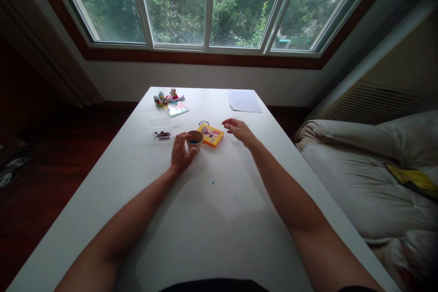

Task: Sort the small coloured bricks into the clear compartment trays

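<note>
My left hand (180, 154) is closed around the side of a small paper cup (196, 147), which stands upright with something dark blue inside. Just right of the cup lies a yellow flat box (212, 136) with a printed picture on top. Past the box's right edge, my right hand (239, 131) has its fingers extended and holds nothing visible. Behind the box is a small ring-shaped item (204, 123). To the left of the cup sits an open clear plastic box (160, 123) with small dark brown pieces (162, 135). A tiny blue piece (212, 182) lies nearer to me.
At the far left of the white table (219, 232) are colourful small figures (167, 96) beside a shiny card or booklet (176, 108). Paper sheets (244, 101) lie at the far right. A light sofa (349, 178) stands to the right, and a window (205, 9) is beyond the table.
</note>
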Motion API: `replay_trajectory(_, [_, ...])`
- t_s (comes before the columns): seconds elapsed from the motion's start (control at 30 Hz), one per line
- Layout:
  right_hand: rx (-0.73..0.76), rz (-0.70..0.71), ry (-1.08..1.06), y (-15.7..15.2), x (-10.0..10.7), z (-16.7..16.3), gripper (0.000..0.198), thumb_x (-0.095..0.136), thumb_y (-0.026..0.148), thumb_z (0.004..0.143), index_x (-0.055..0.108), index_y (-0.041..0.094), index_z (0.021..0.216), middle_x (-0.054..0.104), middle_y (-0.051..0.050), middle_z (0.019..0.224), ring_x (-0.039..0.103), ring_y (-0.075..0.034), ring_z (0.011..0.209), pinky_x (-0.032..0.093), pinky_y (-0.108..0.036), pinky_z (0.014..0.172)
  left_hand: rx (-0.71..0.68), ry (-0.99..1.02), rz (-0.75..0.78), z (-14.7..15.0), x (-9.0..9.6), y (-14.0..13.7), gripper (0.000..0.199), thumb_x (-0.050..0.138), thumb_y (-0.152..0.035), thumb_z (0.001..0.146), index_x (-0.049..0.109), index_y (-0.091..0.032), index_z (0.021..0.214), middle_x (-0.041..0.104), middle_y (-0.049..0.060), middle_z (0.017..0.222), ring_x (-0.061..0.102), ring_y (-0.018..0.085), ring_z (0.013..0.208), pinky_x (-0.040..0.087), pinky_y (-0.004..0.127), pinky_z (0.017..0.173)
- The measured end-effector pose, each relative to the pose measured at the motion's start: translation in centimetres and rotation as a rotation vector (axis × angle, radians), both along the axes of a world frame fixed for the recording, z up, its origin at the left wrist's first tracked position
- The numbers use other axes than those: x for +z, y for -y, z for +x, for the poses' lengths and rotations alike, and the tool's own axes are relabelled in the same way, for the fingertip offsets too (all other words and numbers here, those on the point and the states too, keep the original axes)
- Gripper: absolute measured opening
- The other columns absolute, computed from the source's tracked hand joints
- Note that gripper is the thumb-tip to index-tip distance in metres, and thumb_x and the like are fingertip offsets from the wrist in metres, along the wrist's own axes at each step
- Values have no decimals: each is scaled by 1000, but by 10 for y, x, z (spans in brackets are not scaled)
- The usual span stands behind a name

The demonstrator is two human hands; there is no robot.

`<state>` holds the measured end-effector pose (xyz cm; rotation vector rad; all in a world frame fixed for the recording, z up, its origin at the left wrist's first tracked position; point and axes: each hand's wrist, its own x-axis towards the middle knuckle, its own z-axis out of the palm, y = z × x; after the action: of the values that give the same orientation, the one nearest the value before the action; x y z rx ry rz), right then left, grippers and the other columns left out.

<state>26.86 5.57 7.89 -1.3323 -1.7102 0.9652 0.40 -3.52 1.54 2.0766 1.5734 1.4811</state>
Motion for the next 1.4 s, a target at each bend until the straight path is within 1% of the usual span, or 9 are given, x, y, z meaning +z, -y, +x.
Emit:
replay_trajectory(0.17, [121, 96, 315, 35, 28, 49, 23, 55, 29, 91, 70, 18, 104, 73, -4, 90, 63, -12, 76, 47, -25, 73, 50, -93, 129, 3, 16, 15, 52, 66, -30, 81, 50, -23, 129, 39, 15, 150, 34, 35, 142, 31, 56, 116])
replay_trajectory(0.3, [261, -47, 461, 90, 18, 103, 28, 56, 41, 90, 72, 21, 102, 73, -2, 84, 64, -14, 73, 47, -25, 70, -203, -221, 103, 13, 18, 26, 27, 61, -30, 86, 62, -26, 112, 61, 11, 123, 54, 30, 119, 43, 50, 105])
replay_trajectory(0.47, [45, -150, 514, 149, -1, 186, 37, 57, 53, 86, 73, 20, 89, 72, -6, 78, 64, -19, 72, 47, -29, 70, -664, -502, -123, 42, 11, 36, 17, 52, -29, 93, 68, -27, 99, 67, 7, 96, 61, 24, 92, 49, 38, 85])
replay_trajectory(0.6, [-285, -132, 552, 198, -15, 248, 39, 48, 55, 90, 70, 23, 85, 71, -9, 77, 65, -23, 75, 47, -35, 73, -819, -578, -225, 54, 8, 38, 16, 57, -33, 90, 67, -27, 101, 67, 6, 97, 63, 22, 87, 48, 33, 77])
replay_trajectory(0.7, [-359, -170, 670, 239, -32, 276, 32, 51, 53, 87, 68, 27, 81, 70, -6, 75, 63, -24, 70, 46, -37, 69, -856, -594, -263, 53, 6, 35, 12, 62, -34, 86, 66, -27, 96, 66, 4, 91, 62, 20, 80, 46, 31, 71])
replay_trajectory(0.87, [-181, -323, 640, 292, -53, 287, 28, 56, 53, 85, 66, 27, 84, 69, -5, 75, 62, -24, 68, 46, -35, 65, -846, -591, -278, 52, 1, 31, 10, 58, -32, 90, 64, -25, 85, 65, 4, 83, 60, 19, 75, 43, 30, 68])
replay_trajectory(1.0, [-131, -337, 648, 307, -54, 281, 27, 58, 51, 85, 65, 26, 92, 68, -5, 77, 62, -23, 69, 46, -34, 66, -805, -610, -286, 55, 2, 31, 17, 50, -31, 94, 64, -24, 87, 65, 5, 86, 60, 19, 78, 43, 30, 69])
replay_trajectory(1.27, [-20, -183, 831, 285, -55, 265, 19, 53, 38, 87, 61, 21, 84, 66, -5, 82, 58, -20, 72, 41, -31, 68, -730, -638, -334, 45, 8, 29, 15, 47, -23, 94, 61, -21, 92, 64, 5, 93, 58, 17, 79, 41, 28, 69])
replay_trajectory(1.4, [47, -105, 847, 260, -51, 234, 8, 55, 28, 84, 57, 21, 80, 62, -3, 78, 53, -17, 68, 37, -29, 64, -683, -670, -326, 39, 9, 30, 11, 47, -18, 90, 58, -21, 90, 63, 5, 91, 57, 17, 77, 40, 29, 67])
